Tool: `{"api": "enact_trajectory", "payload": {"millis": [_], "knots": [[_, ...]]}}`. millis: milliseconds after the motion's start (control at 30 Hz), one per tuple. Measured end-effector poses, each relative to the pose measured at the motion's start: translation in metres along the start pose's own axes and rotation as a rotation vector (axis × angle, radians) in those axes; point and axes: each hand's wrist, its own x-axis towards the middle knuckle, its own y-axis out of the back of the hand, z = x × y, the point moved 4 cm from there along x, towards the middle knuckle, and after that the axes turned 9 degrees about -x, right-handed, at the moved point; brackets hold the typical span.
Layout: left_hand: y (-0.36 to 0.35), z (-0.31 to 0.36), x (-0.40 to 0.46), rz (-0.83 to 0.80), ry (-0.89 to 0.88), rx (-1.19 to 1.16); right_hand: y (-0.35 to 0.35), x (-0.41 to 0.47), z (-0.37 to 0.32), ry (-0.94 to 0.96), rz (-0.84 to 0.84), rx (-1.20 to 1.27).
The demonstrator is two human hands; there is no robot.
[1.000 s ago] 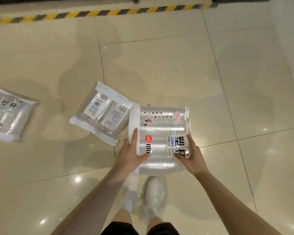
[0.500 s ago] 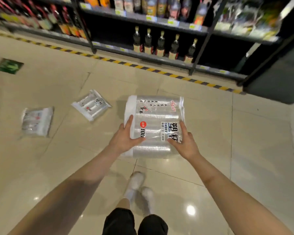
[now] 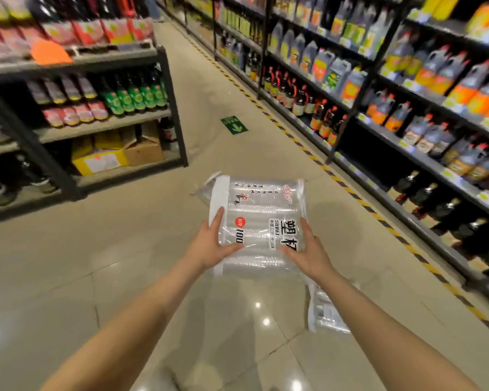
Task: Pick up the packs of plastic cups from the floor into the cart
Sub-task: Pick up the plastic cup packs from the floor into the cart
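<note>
Pack of plastic cups (image 3: 259, 221) held off the floor between both hands | left hand (image 3: 209, 245) grips its left edge, fingers along the side, thumb on top | right hand (image 3: 308, 253) grips the right edge likewise | second pack (image 3: 326, 313) on floor (image 3: 124, 263) below right wrist | third pack (image 3: 208, 187) beyond fingertips | bottle shelves (image 3: 407, 122) farther right.

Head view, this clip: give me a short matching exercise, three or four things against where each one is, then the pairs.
Things:
1. held pack of cups
2. second pack of cups
3. green arrow sign
4. yellow carton

Places:
A. low on the shelf rack at the left
B. flat on the aisle floor, further ahead
C. between the left hand and right hand, off the floor
D. on the floor beneath the right forearm

Pairs: 1-C, 2-D, 3-B, 4-A
</note>
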Motion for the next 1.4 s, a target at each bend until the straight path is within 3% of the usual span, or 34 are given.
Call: {"api": "enact_trajectory", "payload": {"millis": [500, 733, 1133, 1400], "knots": [[0.381, -0.274, -0.146, 0.594, 0.328, -0.137, -0.289, 0.008, -0.444, 0.576, -0.393, -0.074], [0.482, -0.361, -0.228, 0.871, 0.532, -0.167, -0.406, -0.025, -0.602, 0.795, -0.623, -0.115], [0.663, -0.479, -0.301, 1.236, 0.759, -0.164, -0.574, -0.064, -0.871, 1.219, -0.829, -0.131], [0.747, -0.549, -0.341, 1.33, 0.893, -0.153, -0.669, -0.102, -0.983, 1.322, -0.939, -0.15]]}}
